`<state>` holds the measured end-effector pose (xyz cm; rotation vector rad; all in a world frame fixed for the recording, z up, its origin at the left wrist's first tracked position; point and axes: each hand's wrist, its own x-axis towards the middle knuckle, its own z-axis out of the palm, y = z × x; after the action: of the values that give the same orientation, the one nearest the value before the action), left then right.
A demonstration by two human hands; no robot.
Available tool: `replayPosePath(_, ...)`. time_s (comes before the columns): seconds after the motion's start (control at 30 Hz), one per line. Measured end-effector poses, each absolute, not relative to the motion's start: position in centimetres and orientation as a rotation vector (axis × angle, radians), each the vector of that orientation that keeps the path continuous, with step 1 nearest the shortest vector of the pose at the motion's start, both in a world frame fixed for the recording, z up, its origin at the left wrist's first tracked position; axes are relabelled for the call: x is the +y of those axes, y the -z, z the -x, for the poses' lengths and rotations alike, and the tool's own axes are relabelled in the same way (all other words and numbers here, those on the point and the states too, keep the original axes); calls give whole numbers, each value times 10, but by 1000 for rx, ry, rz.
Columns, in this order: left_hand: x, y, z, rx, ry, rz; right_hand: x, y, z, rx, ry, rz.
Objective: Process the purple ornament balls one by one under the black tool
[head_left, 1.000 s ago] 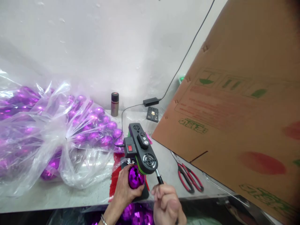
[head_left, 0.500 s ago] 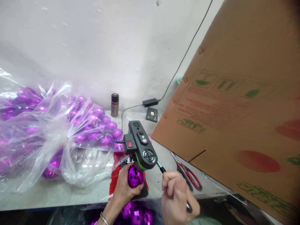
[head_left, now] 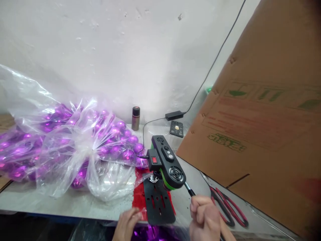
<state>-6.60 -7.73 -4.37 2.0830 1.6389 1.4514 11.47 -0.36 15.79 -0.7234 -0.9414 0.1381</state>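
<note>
My right hand (head_left: 207,216) is closed round the black grip of a lever (head_left: 188,189), whose metal rod runs up to a black-and-green powered device (head_left: 169,160). The device has a red rocker switch and sits tilted over a slotted black base plate (head_left: 159,204). My left hand (head_left: 127,222) is low at the table's front edge, left of the plate. Its fingers stretch to the right and no ball shows in them, though the fingertips are partly hidden. Shiny purple mirror balls (head_left: 151,232) lie below the edge, close to that hand.
A knotted clear plastic bag (head_left: 82,147) of purple mirror balls fills the left. Red cloth (head_left: 139,194) lies under the plate. Behind stand a small bottle (head_left: 135,118), a power adapter (head_left: 175,115) and a dark card (head_left: 176,129). Red-handled shears (head_left: 234,209) lie beside a large carton (head_left: 250,134).
My left hand has left the device and dropped to the table edge; the purple ball it held under the device is gone from there. My right hand stays on the lever. The view has shifted.
</note>
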Motion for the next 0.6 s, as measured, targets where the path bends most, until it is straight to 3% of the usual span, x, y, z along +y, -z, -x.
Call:
replayPosePath(0.17,54,-39,104,1810,-1286,-1733,-3,-154,-116,-936,-142,716)
replayPosePath(0.3,134,-71,113,1756,-1197,-1641,-6,-155,-118,-979,-174,742)
replayPosePath(0.43,141,-74,111,1696,-1180,-1474,-8,-160,-119,-1025,-154,725)
replayPosePath(0.6,83,-69,112,1618,-1245,-1134,-6,-170,-116,-1004,-163,731)
